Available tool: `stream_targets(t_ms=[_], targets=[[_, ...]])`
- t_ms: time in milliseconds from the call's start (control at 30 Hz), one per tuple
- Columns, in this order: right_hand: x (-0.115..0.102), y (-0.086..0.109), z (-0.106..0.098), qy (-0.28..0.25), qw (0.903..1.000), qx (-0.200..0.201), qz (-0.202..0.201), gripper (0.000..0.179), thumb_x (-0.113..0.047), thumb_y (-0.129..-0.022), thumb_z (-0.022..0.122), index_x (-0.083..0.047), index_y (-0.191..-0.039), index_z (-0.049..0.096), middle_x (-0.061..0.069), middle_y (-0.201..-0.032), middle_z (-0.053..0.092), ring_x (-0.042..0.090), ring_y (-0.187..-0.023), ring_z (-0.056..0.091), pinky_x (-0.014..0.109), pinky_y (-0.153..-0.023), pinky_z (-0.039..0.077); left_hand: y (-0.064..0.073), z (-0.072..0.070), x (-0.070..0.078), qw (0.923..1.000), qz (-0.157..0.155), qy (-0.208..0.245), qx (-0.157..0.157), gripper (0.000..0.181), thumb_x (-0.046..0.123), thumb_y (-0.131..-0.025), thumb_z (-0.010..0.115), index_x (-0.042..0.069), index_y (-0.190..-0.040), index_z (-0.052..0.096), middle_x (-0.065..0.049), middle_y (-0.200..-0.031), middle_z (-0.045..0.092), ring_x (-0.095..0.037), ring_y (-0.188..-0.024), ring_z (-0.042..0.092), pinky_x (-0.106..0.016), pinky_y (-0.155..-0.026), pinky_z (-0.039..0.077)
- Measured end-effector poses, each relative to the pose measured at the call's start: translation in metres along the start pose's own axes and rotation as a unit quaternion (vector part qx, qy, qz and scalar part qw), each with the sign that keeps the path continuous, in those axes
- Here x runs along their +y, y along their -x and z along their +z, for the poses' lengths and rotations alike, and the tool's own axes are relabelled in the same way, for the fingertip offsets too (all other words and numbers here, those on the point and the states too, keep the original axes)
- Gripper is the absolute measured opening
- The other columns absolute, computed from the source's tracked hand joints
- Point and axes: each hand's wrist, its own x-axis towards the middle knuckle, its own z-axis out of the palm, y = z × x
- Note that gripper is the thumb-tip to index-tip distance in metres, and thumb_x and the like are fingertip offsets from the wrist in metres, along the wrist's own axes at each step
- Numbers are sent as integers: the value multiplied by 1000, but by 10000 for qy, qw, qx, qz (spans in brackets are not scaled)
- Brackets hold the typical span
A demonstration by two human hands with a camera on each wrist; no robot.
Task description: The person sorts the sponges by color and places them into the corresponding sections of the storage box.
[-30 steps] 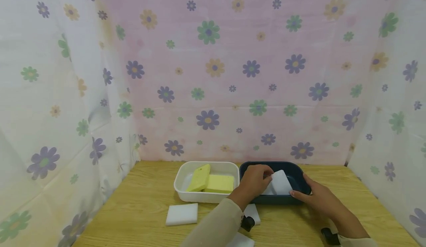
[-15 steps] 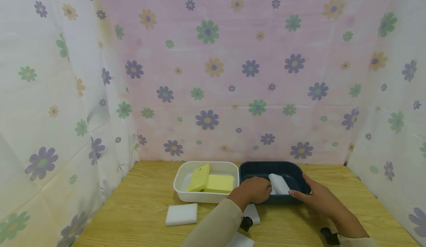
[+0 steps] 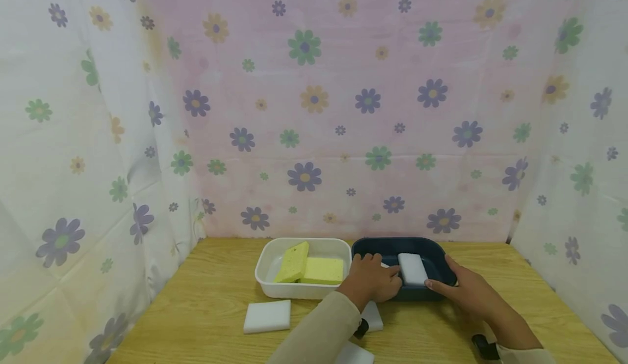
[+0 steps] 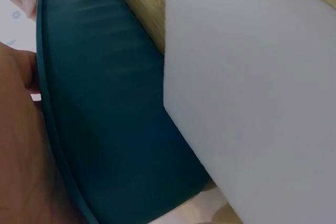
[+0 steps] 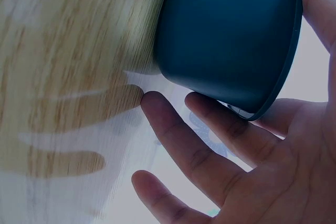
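On wood-grain tabletop [image 3: 206, 282], dark tray [image 3: 417, 294], flowered pink cloth [image 3: 333, 113] behind.

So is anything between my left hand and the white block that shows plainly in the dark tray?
Nothing visible. In the head view, the left hand reaches right up to the left side of the white block, with no wall of the dark tray between; whether they touch isn't clear.

With my right hand [image 5: 278, 166] I hold the end of a dark teal container [image 5: 226, 30], my thumb at its rim and my other fingers [image 5: 194, 153] spread about its outer wall, near dark finger shapes [image 5: 94, 109] on the wood-grained tabletop [image 5: 63, 40].
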Motion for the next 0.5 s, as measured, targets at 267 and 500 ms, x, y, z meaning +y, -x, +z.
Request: stream_targets(t_ms=[267,500], targets=[[-2,1,0,-23,10000,-15,17,113,-67,-96,61,10,-161,11,41,-160,24,62,-138,40,69,-100,45,2,2,-3,9999,-112,-48,43,48,57,-107,24,56,-153,38,7,-163,41,-20,-152,37,-52,-127,21],[-4,3,-1,29,10000,51,-2,112,-67,-95,61,11,-161,13,41,-159,25,62,-138,39,71,-101,43,4,3,-7,9998,94,-118,159,54,64,-108,18,50,-158,35,11,-163,41,-17,-151,38,-53,-126,22]])
